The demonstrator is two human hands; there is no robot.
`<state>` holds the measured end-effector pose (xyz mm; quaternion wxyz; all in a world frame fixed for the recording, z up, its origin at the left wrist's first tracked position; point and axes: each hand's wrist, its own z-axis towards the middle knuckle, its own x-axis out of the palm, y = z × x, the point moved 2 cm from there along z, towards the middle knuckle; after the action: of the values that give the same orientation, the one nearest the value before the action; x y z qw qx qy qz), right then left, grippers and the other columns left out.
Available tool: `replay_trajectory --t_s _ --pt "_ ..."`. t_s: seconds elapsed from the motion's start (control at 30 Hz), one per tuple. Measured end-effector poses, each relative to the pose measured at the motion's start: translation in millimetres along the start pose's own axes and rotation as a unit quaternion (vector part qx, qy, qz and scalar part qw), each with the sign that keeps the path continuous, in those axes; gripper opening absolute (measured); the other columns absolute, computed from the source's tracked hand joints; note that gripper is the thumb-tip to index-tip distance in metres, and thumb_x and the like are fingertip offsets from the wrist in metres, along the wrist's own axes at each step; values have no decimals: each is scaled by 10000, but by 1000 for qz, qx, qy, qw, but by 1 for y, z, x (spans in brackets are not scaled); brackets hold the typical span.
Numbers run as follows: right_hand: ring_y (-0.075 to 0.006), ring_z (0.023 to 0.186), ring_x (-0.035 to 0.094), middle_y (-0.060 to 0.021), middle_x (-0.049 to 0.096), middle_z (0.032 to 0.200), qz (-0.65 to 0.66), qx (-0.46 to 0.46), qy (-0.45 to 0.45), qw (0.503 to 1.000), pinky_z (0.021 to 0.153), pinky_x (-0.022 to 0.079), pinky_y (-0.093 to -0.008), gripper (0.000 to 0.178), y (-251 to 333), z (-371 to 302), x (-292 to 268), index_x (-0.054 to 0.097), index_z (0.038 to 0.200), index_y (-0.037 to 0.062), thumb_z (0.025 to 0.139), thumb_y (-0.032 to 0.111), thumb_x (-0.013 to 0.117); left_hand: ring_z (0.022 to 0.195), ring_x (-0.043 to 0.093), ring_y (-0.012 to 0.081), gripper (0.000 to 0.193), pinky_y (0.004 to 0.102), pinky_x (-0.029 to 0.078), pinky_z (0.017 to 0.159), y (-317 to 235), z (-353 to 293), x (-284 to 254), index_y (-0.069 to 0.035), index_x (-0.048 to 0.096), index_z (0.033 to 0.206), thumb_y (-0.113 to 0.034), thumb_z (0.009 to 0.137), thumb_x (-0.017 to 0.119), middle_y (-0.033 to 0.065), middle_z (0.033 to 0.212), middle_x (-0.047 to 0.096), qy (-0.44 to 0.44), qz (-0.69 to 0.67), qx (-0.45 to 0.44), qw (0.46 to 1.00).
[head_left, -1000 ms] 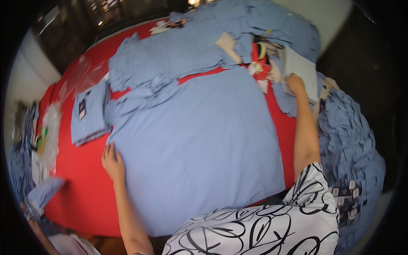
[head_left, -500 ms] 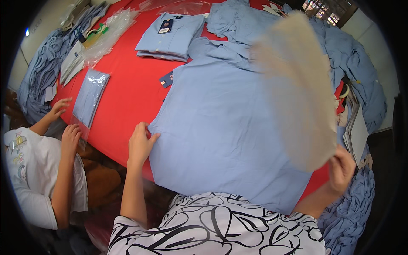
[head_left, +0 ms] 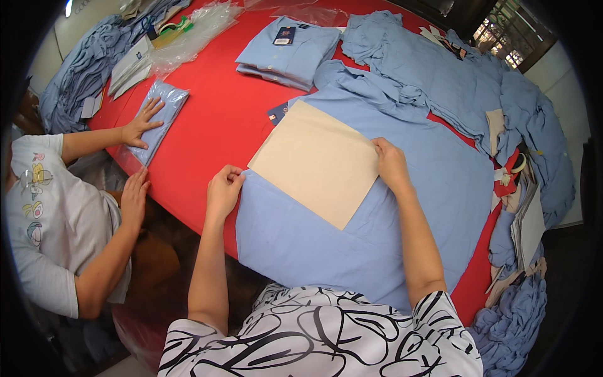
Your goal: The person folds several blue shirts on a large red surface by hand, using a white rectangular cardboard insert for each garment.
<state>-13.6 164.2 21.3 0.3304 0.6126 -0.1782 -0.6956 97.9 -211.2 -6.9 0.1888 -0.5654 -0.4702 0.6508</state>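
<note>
A light blue shirt lies spread over the red table in front of me. On top of it, a flat beige cardboard sheet rests at a slant. My right hand pinches the sheet's right corner between thumb and fingers. At the shirt's left edge, my left hand is closed on the fabric, close to the sheet's left corner. A dark blue tag sticks out past the shirt's far left edge, beside the sheet.
A co-worker's hands press a bagged blue shirt at the left. Folded shirts are stacked at the back. Loose blue garments cover the far right. Paper sheets hang by the right edge; clear plastic bags lie far left.
My right hand has swung the cardboard sheet from the right onto the shirt's left part. My left hand stays on the shirt's edge. The co-worker's hand has come down onto the bagged shirt.
</note>
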Motion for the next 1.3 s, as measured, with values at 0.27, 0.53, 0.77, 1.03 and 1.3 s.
replay_trajectory --t_s 0.27,0.53,0.77,1.03,1.3 --pt "-358 852 667 -200 694 914 15 37 45 998 770 505 -384 193 -7 13 -4 660 1044 10 957 77 502 668 634 151 146 301 519 649 -9 6 -6 32 677 940 -97 878 652 73 734 662 20 -18 -48 998" --pt "-399 898 645 -225 675 951 -20 -16 49 998 780 502 -426 178 -2 18 0 647 1003 -5 887 30 517 1037 592 294 245 385 497 853 -43 -9 16 -39 660 1086 -94 848 678 138 1108 627 -133 214 189 949" --pt "-363 957 622 -184 660 1048 -160 -17 72 984 831 501 -413 198 2 22 3 678 1053 36 899 86 564 1406 302 381 617 666 163 1123 -83 -20 109 -180 588 1332 -456 799 731 112 1457 448 -27 252 318 914" --pt "-314 1085 545 -108 621 1161 -301 -101 -181 931 945 423 -476 274 -30 118 1 689 1085 92 816 139 678 1409 317 394 758 684 147 1123 -87 -15 119 -183 573 1370 -552 733 753 102 1474 454 -7 257 314 914" --pt "-291 1201 522 -100 637 1249 16 -199 170 965 1031 404 -401 420 82 80 -54 664 1220 98 834 254 723 1387 354 400 741 636 207 1137 -74 -16 120 -114 608 1312 -544 728 762 101 1448 488 -19 249 324 913"
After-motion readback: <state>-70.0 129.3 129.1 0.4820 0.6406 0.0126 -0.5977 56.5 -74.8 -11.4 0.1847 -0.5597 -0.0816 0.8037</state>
